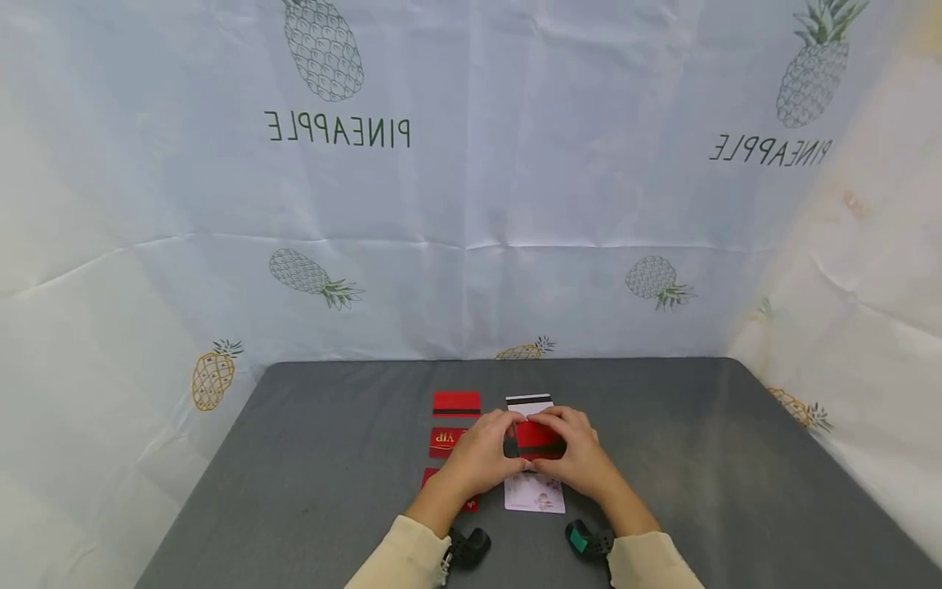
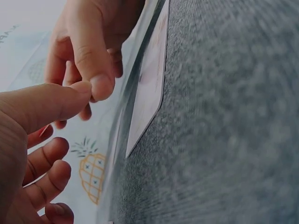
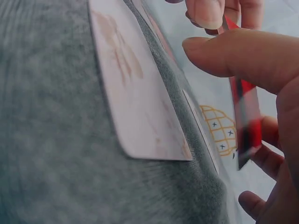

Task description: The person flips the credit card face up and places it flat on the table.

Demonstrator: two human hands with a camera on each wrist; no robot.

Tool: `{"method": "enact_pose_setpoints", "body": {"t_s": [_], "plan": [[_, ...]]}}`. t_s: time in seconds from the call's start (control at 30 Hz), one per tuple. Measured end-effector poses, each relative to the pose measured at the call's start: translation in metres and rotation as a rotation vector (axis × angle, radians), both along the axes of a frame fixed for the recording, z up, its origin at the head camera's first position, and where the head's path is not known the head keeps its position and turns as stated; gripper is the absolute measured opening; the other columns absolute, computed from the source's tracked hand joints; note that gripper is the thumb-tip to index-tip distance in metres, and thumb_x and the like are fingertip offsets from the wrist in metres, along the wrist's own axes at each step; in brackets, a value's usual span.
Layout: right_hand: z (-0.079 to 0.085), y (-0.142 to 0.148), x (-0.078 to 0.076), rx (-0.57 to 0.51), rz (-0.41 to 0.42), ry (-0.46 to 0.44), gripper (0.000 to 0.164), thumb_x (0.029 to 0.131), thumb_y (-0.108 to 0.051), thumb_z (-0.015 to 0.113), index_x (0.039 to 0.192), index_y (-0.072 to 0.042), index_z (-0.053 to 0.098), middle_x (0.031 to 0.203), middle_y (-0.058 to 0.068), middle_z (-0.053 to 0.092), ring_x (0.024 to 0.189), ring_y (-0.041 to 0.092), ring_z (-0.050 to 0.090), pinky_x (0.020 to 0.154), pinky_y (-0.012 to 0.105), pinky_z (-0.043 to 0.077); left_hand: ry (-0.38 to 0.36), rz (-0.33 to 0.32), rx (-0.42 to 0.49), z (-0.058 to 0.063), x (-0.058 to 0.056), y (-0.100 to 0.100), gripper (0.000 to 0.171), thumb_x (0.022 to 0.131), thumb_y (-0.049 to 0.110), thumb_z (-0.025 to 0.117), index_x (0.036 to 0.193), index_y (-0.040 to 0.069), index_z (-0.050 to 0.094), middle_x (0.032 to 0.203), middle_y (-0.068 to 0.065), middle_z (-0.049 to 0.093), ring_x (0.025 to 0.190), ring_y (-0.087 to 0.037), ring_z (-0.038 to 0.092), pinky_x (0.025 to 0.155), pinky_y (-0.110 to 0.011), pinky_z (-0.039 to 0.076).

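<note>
A red card point(image 1: 540, 440) with a black stripe is held up between both hands, over a column of pale cards. My left hand point(image 1: 487, 448) pinches its left side, thumb at the near edge and fingers at the far edge. From the other side my right hand point(image 1: 576, 450) grips it, thumb and fingers curved likewise. The two thumb tips meet in the left wrist view. Tilted in the right wrist view, the red card point(image 3: 249, 114) passes behind the right thumb. Below lies a pale card with pinkish print point(image 1: 535, 495); beyond the hands lies a white card with a black stripe point(image 1: 529, 402).
Left of the hands, a red striped card point(image 1: 456, 402) and a red VIP card point(image 1: 445, 442) lie in a column. A third red card point(image 1: 470, 505) is mostly behind the left forearm. The grey table point(image 1: 338, 474) meets a pineapple-print cloth point(image 1: 471, 303) at the back.
</note>
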State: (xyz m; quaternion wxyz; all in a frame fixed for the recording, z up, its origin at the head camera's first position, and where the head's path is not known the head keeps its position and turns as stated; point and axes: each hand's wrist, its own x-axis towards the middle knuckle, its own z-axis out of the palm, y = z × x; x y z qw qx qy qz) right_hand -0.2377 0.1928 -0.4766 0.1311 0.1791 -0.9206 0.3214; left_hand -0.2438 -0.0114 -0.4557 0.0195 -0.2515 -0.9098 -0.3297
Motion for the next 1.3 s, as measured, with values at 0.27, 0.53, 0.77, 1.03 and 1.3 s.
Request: {"method": "enact_pose_setpoints", "body": {"t_s": [0.27, 0.53, 0.77, 1.03, 1.3], "plan": [[-0.002, -0.001, -0.001, -0.016, 0.007, 0.020, 0.061, 0.069, -0.026, 0.089, 0.125, -0.029, 0.066, 0.131, 0.003, 0.054, 0.124, 0.029, 0.037, 0.090, 0.053, 0.032, -0.003, -0.003, 0.017, 0.001, 0.002, 0.000, 0.058, 0.079, 0.034, 0.083, 0.129, 0.021, 0.057, 0.095, 0.007, 0.056, 0.085, -0.006, 0.048, 0.069, -0.021, 0.046], [-0.003, 0.001, -0.002, -0.113, 0.020, -0.017, 0.059, 0.070, -0.019, 0.088, 0.125, -0.020, 0.066, 0.128, 0.007, 0.054, 0.120, 0.031, 0.043, 0.092, 0.058, 0.048, -0.035, -0.006, 0.051, 0.002, 0.001, -0.002, 0.073, 0.079, 0.034, 0.083, 0.142, 0.021, 0.049, 0.106, 0.002, 0.061, 0.089, -0.011, 0.055, 0.071, -0.025, 0.049], [-0.004, 0.003, -0.004, -0.213, 0.008, -0.096, 0.063, 0.075, -0.029, 0.086, 0.132, -0.021, 0.061, 0.122, 0.002, 0.058, 0.115, 0.026, 0.055, 0.099, 0.058, 0.045, -0.047, -0.003, 0.048, -0.002, -0.002, -0.003, 0.073, 0.079, 0.029, 0.083, 0.143, 0.019, 0.049, 0.106, 0.002, 0.062, 0.091, -0.012, 0.056, 0.075, -0.027, 0.051], [-0.004, 0.004, -0.003, -0.295, -0.017, -0.165, 0.060, 0.085, -0.035, 0.076, 0.137, -0.016, 0.053, 0.122, 0.002, 0.066, 0.116, 0.025, 0.060, 0.101, 0.056, 0.042, -0.070, 0.011, 0.053, -0.005, -0.002, -0.005, 0.072, 0.078, 0.030, 0.083, 0.142, 0.020, 0.050, 0.105, 0.004, 0.061, 0.090, -0.009, 0.053, 0.076, -0.028, 0.051], [0.000, 0.002, -0.002, -0.346, -0.007, -0.187, 0.057, 0.086, -0.029, 0.075, 0.135, -0.009, 0.054, 0.121, 0.008, 0.069, 0.118, 0.029, 0.061, 0.100, 0.055, 0.045, -0.087, -0.024, -0.064, -0.008, -0.003, -0.004, 0.070, 0.079, 0.043, 0.080, 0.140, 0.018, 0.055, 0.115, 0.001, 0.060, 0.103, -0.013, 0.054, 0.091, -0.035, 0.051]]}}
